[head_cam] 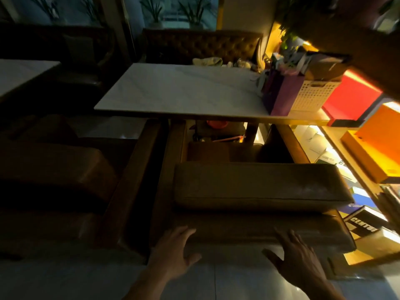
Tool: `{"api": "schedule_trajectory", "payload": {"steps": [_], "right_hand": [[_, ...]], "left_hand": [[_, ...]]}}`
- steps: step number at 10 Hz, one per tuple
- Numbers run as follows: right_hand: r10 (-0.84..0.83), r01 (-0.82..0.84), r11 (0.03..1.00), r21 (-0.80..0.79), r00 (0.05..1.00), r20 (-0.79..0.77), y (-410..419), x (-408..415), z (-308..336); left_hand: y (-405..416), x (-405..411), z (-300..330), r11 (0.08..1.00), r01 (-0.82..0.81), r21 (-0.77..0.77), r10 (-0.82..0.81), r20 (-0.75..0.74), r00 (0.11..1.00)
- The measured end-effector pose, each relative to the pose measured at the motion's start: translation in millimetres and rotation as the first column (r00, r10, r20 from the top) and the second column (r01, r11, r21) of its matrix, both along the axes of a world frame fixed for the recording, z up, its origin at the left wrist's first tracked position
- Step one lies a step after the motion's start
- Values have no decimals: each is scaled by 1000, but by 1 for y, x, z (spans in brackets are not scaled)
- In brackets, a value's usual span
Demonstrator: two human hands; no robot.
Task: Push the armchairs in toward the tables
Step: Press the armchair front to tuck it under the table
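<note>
A brown leather armchair (255,187) stands in front of me with its back toward me and its seat partly under the white marble table (179,92). My left hand (173,250) lies flat with fingers spread at the lower left of the chair's back. My right hand (296,254) is open too, fingers apart, at the lower right of the back. A second brown armchair (56,167) sits to the left, in deep shadow, beside the same table.
A purple gift bag (281,92), a white perforated basket (311,94) and a red box (350,98) crowd the table's right end. Lit shelves with orange boxes (381,148) and books run along the right. A tufted sofa (201,46) faces the table. Another white table (21,74) is at far left.
</note>
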State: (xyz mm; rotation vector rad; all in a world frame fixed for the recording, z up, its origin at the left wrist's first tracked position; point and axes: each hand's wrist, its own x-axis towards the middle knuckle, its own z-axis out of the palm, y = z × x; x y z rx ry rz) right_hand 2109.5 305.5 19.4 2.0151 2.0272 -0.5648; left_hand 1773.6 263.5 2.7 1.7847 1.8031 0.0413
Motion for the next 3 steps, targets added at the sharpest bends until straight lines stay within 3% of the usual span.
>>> {"api": "schedule_trajectory", "payload": {"steps": [3], "right_hand": [[-6, 19, 993, 113, 994, -113, -78, -80, 91]], "left_hand": [[-39, -78, 96, 999, 36, 24, -37, 15, 999]]}}
